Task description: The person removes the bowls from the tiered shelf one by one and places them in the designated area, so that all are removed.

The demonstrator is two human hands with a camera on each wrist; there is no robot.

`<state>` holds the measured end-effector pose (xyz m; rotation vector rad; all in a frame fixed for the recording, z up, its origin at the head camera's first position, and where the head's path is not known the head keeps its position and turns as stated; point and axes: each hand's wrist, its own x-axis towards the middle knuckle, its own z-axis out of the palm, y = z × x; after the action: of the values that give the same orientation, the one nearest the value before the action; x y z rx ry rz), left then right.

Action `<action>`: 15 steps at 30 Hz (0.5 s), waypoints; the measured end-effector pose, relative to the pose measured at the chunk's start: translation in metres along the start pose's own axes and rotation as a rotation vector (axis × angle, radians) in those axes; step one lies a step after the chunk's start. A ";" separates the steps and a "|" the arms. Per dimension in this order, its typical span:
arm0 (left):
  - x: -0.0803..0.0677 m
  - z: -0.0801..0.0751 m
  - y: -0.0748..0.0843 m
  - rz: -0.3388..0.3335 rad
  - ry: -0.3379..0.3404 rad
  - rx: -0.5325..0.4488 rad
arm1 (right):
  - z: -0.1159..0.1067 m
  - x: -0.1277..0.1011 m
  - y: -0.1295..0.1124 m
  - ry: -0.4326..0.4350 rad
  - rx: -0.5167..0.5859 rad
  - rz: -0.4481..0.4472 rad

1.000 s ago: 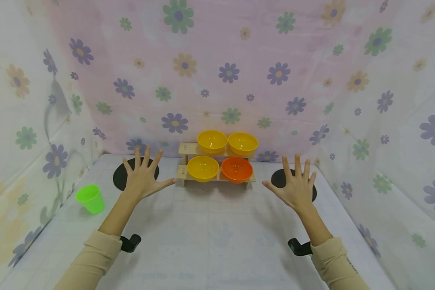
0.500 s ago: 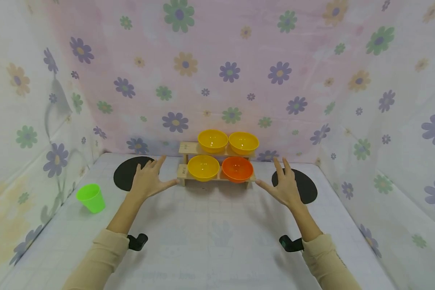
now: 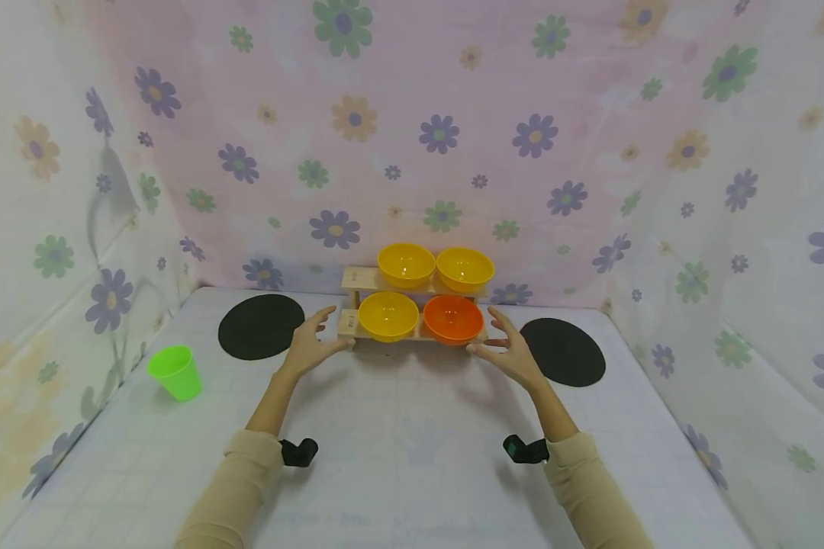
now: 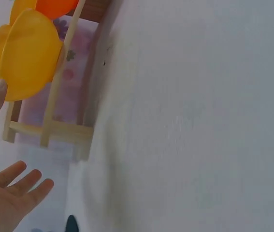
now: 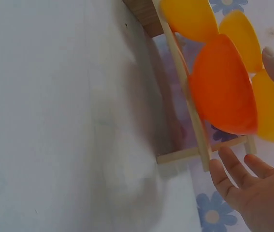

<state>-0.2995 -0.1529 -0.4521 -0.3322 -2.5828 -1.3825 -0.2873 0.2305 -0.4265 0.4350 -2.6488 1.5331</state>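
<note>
A two-step wooden rack point(image 3: 348, 322) stands near the back wall. On its lower step sit a yellow bowl point(image 3: 387, 317) at left and an orange bowl point(image 3: 452, 320) at right. Two more yellow bowls, one left point(image 3: 406, 266) and one right point(image 3: 465, 270), rest on the upper step. My left hand point(image 3: 307, 347) is beside the rack's left end, thumb and fingers spread and holding nothing. At the right end my right hand point(image 3: 513, 354) is likewise spread around the side, its fingertips point(image 5: 219, 166) close to the rack; contact is unclear.
A green cup point(image 3: 175, 374) stands at the left of the white-covered table point(image 3: 398, 457). Black round mats lie at left point(image 3: 261, 326) and right point(image 3: 564, 352), behind the hands. Flower-printed cloth walls point(image 3: 384, 137) enclose the back and both sides.
Both hands have moved inward toward the two ends of the rack, and their fingers, widely splayed before, are now more bent. The bowls, rack and cup stay in place.
</note>
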 end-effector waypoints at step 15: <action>0.022 0.037 -0.012 -0.118 0.056 -0.162 | 0.024 0.004 -0.023 0.015 0.146 -0.028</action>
<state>-0.3261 -0.1258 -0.4761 -0.1636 -2.4870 -1.6221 -0.2828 0.1984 -0.4190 0.4646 -2.5176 1.7210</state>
